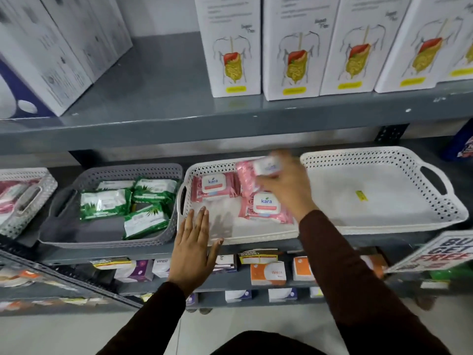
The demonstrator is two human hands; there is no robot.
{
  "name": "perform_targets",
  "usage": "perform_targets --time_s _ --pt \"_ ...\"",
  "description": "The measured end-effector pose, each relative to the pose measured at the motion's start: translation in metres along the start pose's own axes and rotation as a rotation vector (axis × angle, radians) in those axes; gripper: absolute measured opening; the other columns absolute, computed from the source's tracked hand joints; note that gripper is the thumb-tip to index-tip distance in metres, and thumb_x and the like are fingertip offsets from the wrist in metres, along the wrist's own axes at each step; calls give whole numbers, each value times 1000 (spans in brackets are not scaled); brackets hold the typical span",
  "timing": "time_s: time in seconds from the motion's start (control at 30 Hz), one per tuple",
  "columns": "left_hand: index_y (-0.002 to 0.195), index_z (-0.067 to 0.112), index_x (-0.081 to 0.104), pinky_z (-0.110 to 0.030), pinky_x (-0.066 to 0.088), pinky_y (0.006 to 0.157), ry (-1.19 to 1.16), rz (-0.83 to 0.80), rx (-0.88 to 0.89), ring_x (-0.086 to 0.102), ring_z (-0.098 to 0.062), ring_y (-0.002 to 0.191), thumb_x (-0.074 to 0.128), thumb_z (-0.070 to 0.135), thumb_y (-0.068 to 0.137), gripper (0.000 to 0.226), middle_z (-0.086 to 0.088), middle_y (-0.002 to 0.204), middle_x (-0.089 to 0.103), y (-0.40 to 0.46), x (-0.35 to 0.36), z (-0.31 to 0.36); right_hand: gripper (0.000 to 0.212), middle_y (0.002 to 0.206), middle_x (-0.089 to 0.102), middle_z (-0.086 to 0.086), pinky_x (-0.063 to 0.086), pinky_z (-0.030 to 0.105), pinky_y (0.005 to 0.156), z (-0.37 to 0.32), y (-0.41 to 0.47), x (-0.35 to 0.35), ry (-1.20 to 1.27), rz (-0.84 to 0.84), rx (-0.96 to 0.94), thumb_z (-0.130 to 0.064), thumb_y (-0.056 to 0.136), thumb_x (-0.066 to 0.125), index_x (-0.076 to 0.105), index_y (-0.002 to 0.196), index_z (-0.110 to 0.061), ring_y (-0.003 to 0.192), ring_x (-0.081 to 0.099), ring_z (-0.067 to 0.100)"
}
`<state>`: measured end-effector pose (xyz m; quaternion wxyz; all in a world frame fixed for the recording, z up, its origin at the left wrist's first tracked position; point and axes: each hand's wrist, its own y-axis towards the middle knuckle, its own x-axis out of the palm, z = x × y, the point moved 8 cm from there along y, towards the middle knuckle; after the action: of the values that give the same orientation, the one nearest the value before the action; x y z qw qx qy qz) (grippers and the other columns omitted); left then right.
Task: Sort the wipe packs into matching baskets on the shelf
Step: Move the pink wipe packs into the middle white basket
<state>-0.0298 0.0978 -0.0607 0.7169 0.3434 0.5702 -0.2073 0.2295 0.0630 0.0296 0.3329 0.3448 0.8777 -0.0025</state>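
The shelf (230,119) fills most of the frame, with tall white boxes (290,47) on its upper level and a row of baskets on the level under it. At the centre right stands an empty white basket (384,226); at the centre is the middle white basket (230,237) with pink packs (217,187), and at the centre left the grey basket (64,237) with green packs (105,204). At the far left edge, one more basket (15,226) is only partly seen. The left hand (193,249) lies flat and open over the front rim of the middle basket, fingers straight, and it holds nothing. The right hand (286,183) is blurred over the back right part of the same basket; its fingers are bent around a small pack (265,167) with a white lid, so it seems to grip this pack, though the blur hides how firmly. This pack is above the other pink ones, at the fingertips, toward the upper middle of the frame. I judge such a pack to be light and soft, a foil pouch that bends and can slip; the stiff lid or the two long edges look like the best place for holding it.
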Motion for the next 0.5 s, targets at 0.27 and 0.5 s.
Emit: perform_targets --time_s 0.27,0.5 --pt "154 6 18 -41 8 120 -84 24 60 1 -22 150 32 44 101 67 -10 160 15 -9 -3 -24 57 126 63 7 48 43 96 -41 -48 141 -309 -351 -160 -35 77 78 58 130 -24 117 55 29" --pt "147 16 39 -39 21 118 -315 6 25 28 -18 144 28 47 103 55 -4 149 43 -2 -16 -27 50 134 62 5 49 40 101 -36 -45 149 -230 -402 -141 -30 84 75 60 131 -20 116 61 24"
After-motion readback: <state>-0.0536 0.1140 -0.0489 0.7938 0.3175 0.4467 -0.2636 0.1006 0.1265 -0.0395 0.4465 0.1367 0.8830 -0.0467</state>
